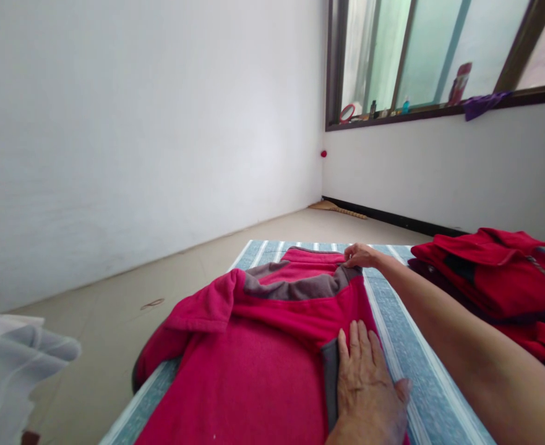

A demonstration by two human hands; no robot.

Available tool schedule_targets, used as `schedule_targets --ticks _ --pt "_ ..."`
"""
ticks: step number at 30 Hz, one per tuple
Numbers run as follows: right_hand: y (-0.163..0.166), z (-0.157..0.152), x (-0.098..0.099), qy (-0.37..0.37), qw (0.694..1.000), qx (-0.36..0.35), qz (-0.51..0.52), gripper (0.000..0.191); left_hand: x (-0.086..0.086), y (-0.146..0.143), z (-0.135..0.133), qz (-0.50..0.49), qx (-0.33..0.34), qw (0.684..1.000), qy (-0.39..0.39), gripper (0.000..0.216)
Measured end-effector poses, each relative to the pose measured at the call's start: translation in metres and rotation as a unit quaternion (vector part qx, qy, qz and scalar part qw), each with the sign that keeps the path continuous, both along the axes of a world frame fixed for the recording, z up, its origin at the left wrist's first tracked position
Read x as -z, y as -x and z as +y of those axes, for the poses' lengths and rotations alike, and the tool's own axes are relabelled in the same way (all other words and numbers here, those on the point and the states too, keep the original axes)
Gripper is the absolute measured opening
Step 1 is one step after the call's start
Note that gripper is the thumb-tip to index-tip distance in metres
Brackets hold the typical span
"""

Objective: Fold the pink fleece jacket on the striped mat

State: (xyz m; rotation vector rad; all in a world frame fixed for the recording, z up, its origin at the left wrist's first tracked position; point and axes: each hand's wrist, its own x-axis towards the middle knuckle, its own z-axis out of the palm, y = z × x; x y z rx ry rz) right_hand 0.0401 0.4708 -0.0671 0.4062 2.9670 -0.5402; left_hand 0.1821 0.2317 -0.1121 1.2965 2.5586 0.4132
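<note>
Garment [263, 371] lies spread, left hand [364, 383] open and flat on its right side, right hand [359, 255] pinching its far right edge.

The bare left hand [365, 382] is marked by fine creases across its back, and its fingers are rounded at the tips. The bare right hand [360, 254] is joined to a smooth, widening bare forearm [462, 337].

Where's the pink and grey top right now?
In the head view, the pink and grey top lies low in the centre on the striped cover, under the left hand, with the right hand at its far right corner.
</note>
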Motion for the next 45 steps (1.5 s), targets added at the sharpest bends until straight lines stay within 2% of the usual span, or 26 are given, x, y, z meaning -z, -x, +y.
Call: schedule_targets --ticks 5,10,15,19,23,29,35,38,41,43,45 --pt "0.003 0.003 0.006 -0.065 0.998 -0.005 0.005 0.025 0.004 0.000 0.000 0.020 0.002 1.000 -0.005 0.081" --pt "-0.005 -0.002 0.024 -0.093 0.994 0.017 0.050 0.028 0.009 0.000 0.001 0.018 0.007 1.000 -0.006 0.080" --pt "-0.014 -0.010 0.042 -0.103 0.986 0.080 0.104 0.033 0.009 0.002 0.002 0.007 0.007 1.000 -0.009 0.081" --pt "-0.023 -0.020 0.039 -0.103 0.971 0.139 0.168 0.028 0.002 0.002 0.001 0.000 0.006 1.000 -0.007 0.080" --pt "-0.045 -0.046 0.040 -0.099 0.947 0.192 0.239 0.034 -0.001 0.001 0.000 -0.018 0.000 1.000 -0.014 0.076" --pt "-0.067 -0.088 0.069 -0.055 0.962 0.139 0.227 0.036 0.006 0.002 0.001 0.003 -0.002 0.998 -0.066 0.067" --pt "-0.060 -0.087 0.083 -0.044 0.970 0.121 0.206 0.041 0.005 0.004 -0.008 -0.041 0.003 0.994 -0.101 0.071" --pt "-0.061 -0.085 0.087 -0.043 0.971 0.121 0.199 0.042 0.005 0.002 -0.012 -0.059 0.002 0.988 -0.141 0.062" --pt "-0.063 -0.086 0.089 -0.042 0.973 0.116 0.193 0.043 -0.004 0.007 -0.010 -0.065 -0.019 0.988 -0.140 0.043" --pt "-0.063 -0.087 0.090 -0.043 0.974 0.113 0.190 0.043 -0.021 0.019 -0.008 -0.046 -0.027 0.991 -0.120 0.034" --pt "-0.063 -0.087 0.091 -0.043 0.975 0.112 0.188 0.043 -0.045 0.042 -0.013 0.025 -0.034 0.995 -0.093 0.027"
